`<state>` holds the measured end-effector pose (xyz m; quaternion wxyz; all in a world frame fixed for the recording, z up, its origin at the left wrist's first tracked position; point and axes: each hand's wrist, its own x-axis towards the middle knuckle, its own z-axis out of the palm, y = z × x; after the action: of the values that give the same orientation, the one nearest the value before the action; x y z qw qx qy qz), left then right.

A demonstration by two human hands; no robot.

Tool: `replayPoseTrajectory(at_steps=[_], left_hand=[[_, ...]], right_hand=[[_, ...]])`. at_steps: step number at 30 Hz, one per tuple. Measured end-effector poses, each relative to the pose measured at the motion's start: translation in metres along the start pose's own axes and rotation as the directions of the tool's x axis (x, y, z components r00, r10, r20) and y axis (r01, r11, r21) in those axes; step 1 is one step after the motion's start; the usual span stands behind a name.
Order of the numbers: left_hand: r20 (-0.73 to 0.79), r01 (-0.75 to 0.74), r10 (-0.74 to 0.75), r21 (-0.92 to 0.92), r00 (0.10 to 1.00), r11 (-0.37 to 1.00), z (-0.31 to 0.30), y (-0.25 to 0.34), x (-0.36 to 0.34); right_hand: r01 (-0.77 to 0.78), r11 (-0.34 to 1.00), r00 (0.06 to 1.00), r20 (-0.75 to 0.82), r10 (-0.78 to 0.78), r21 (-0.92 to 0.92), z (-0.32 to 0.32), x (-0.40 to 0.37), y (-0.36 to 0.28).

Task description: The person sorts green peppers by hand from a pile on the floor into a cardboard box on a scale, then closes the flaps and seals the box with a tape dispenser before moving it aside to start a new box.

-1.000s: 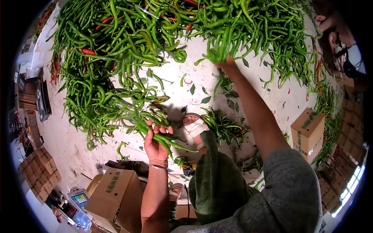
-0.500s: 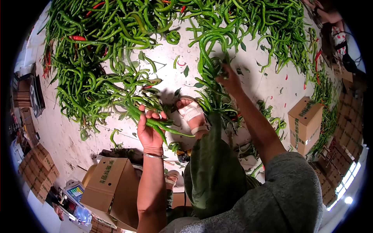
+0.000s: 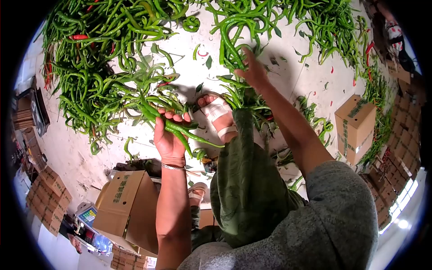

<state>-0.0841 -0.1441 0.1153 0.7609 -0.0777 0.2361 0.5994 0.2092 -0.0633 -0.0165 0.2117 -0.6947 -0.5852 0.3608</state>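
- Grey-sleeved, the right arm (image 3: 294, 130) reaches forward over the floor (image 3: 306, 81), elbow slightly bent; the right hand (image 3: 254, 72) is held with thumb and fingers spread apart, its grip open with nothing visibly caught in it.
- The left hand (image 3: 170, 139) is turned palm up at the end of a forearm pointing away from the body, a bracelet (image 3: 173, 167) at the wrist; its fingers curl over, the grip closed around a few long peppers.
- A sandalled foot (image 3: 219, 114) stands on the floor between the two hands, with green trousers (image 3: 245, 193) behind it.
- A large pepper heap (image 3: 85, 90) covers the floor's far left corner, with some red ones among the green; another pile (image 3: 324, 27) lies toward the far right corner.
- A cardboard box (image 3: 355, 128) stands near the floor's right edge, a second carton (image 3: 123, 202) near the left forearm, with a keypad device (image 3: 87, 213) beside it.
- The held peppers (image 3: 180, 130) lie across the left palm and fingers, their tips jutting toward the foot.
- Long curved peppers (image 3: 229, 45) lie just beyond the right grip, toward the floor's far edge; whether the fingertips touch them I cannot tell.
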Motion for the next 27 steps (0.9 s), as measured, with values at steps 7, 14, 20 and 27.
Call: replayPoseTrajectory(at_steps=[7,14,20,27], left_hand=[[0.013,0.025,-0.026,0.047,1.000,0.999,-0.005,0.000,0.000],[0.012,0.159,-0.164,0.173,0.986,0.972,0.012,-0.034,0.024],[-0.074,0.085,-0.078,0.105,0.994,0.991,-0.008,-0.035,0.033],[0.024,0.098,-0.103,0.144,0.994,0.985,0.004,-0.026,0.021]], right_hand=[[-0.181,0.623,0.982,0.176,0.070,0.761,-0.077,-0.008,-0.024],[-0.349,0.558,0.874,0.476,-0.095,0.753,-0.047,-0.078,-0.074],[0.453,0.789,0.788,0.228,-0.572,0.415,-0.014,-0.073,-0.057],[-0.145,0.598,0.976,-0.214,-0.046,-0.789,-0.073,0.031,0.037]])
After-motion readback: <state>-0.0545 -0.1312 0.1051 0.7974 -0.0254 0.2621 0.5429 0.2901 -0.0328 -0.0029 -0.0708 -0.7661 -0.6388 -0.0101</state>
